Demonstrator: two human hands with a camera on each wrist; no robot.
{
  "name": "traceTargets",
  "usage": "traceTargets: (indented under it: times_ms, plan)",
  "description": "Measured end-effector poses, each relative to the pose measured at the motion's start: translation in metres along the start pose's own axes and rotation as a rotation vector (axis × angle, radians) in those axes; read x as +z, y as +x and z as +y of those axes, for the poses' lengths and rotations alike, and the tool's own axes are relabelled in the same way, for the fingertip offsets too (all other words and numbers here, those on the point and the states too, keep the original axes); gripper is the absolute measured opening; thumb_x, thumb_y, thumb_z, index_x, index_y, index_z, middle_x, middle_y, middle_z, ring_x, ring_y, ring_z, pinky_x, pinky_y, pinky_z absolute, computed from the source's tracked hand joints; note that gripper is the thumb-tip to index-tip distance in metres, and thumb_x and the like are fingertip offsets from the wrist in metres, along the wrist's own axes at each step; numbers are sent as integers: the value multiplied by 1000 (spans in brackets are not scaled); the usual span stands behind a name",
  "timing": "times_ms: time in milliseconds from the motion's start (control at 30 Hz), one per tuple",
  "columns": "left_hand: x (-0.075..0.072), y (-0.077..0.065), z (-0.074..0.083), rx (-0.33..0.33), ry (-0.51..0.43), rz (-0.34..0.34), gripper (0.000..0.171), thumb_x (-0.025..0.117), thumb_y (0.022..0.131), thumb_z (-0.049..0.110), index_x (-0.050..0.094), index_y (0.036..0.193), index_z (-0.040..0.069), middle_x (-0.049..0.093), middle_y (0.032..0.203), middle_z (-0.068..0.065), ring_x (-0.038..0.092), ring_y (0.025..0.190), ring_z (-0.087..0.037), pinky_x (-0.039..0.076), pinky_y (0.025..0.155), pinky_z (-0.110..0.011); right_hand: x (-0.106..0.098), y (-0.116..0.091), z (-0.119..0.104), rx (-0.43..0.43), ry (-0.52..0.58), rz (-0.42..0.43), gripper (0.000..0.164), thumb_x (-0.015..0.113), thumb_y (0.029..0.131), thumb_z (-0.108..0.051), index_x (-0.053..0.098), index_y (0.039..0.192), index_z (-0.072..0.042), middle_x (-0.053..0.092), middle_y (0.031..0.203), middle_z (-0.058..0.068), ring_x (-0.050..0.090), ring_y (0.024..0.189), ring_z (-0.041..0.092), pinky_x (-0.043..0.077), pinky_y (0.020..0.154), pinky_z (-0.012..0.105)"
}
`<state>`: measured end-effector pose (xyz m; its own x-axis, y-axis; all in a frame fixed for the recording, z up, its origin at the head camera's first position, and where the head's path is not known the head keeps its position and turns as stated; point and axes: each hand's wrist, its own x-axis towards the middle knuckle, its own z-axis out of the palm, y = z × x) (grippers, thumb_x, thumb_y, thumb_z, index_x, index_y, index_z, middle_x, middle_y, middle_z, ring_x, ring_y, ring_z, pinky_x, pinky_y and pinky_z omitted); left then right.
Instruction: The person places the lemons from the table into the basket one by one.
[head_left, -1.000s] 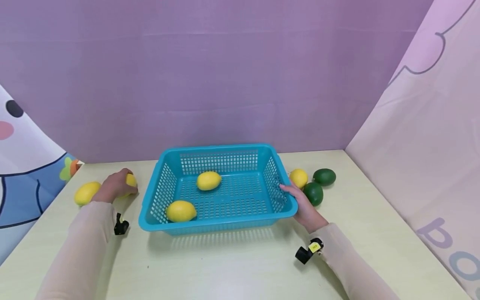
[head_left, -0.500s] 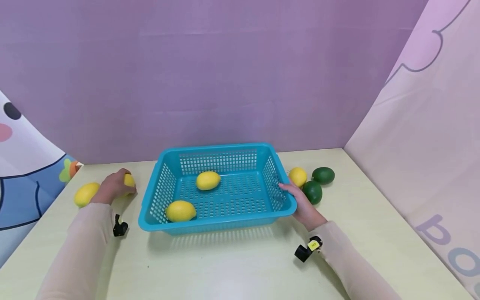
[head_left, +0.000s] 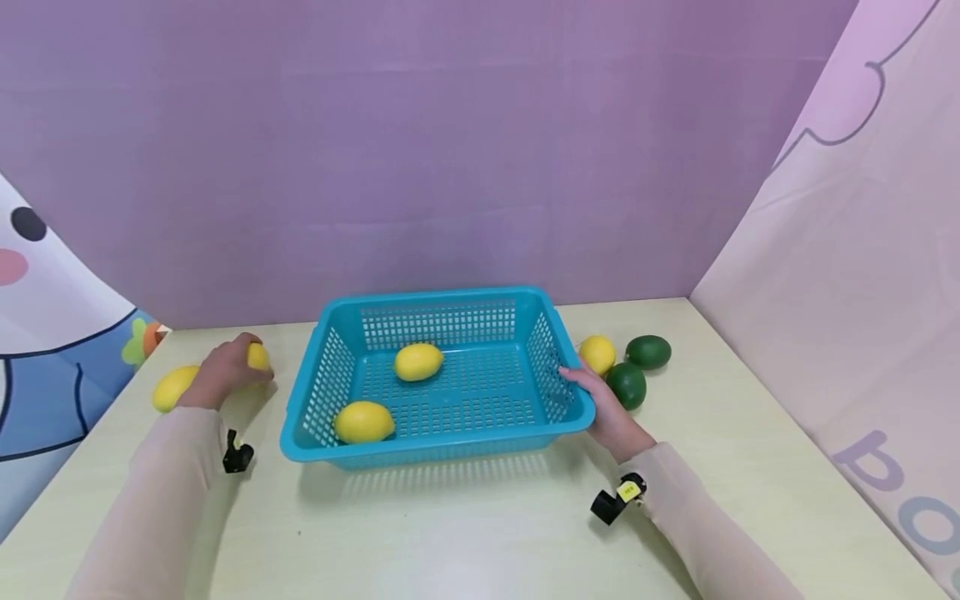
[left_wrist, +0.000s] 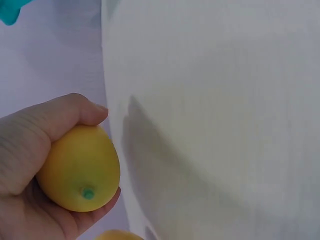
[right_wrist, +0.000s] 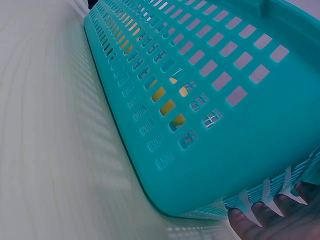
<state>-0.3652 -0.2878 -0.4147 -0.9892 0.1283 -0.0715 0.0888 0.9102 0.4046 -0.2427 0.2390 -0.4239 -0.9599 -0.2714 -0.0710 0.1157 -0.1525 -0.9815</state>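
Note:
At the left of the head view, my left hand (head_left: 223,372) grips a yellow lemon (head_left: 258,357). In the left wrist view the thumb and fingers wrap round this lemon (left_wrist: 80,167), with its green stem tip showing. A second lemon (head_left: 175,387) lies partly behind the hand. My right hand (head_left: 613,421) holds the right side of a blue plastic basket (head_left: 442,451), thumb over the rim. The right wrist view shows its fingers (right_wrist: 267,214) against the slotted end wall. Inside the basket lie two lemons, one near the middle (head_left: 418,362) and one front left (head_left: 364,422).
Right of the basket, a lemon (head_left: 597,354) sits beside two dark green oval fruits, one nearer (head_left: 626,385) and one farther back (head_left: 648,352). The pale table (head_left: 450,533) ends at a purple cloth backdrop (head_left: 420,167). A printed cloth (head_left: 847,333) hangs at the right.
My left hand and its lemon have shifted up very slightly. The right hand and the basket stay nearly as they were.

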Motion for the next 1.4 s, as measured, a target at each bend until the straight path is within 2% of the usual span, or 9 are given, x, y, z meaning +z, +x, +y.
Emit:
traceTargets:
  times_ms: [233,433,833,1400]
  plan:
    - [-3,-1,16,64,26,61,67,67,81,22,34,130,-10,48,109,-32,48,91,-41,44,75,-52,0,0,2,-2,5,4,67,35,98,-25,-5,152,-24,3,156,13,14,139,41,21,109,58]
    - [-5,-4,30,117,-4,116,63,70,79,17,37,126,-10,50,107,-30,48,89,-41,44,73,-51,0,0,3,-9,3,3,67,35,98,-24,-5,152,-23,3,156,14,16,138,42,22,109,58]
    - [-14,-13,56,189,-26,180,58,68,80,15,39,125,-9,51,106,-27,49,87,-39,45,71,-49,0,1,3,-9,-11,14,66,33,98,-24,-5,152,-23,4,156,14,15,139,42,21,109,58]
    - [-26,-31,88,224,-46,185,62,69,82,14,38,131,-6,51,111,-25,50,89,-37,48,71,-47,1,1,1,-12,-12,9,66,33,98,-24,-5,152,-20,4,156,15,14,139,42,21,109,58]
